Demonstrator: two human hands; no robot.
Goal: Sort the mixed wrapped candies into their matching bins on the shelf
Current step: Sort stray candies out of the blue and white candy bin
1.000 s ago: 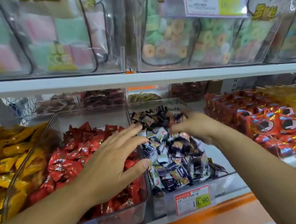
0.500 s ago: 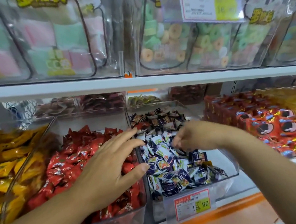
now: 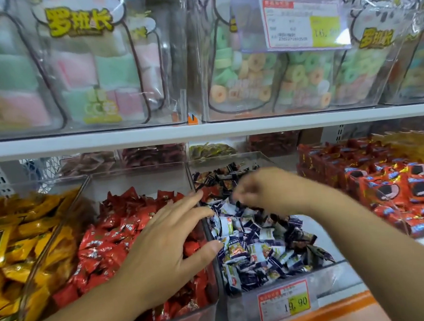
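Upper left, marshmallow bag: yellow 罗班长. Upper right, ring-candy bag: 罗班长. Upper price tag: 16, rest blurred. Lower centre, bin price tag on clear bin: 19.90.

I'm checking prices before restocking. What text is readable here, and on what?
"罗班长": upper left bag and upper right bag.
"19.90": lower tag on the bin.
"16.": upper tag; the rest is blurred.
Small print on both tags and the wrappers: too blurred to read.
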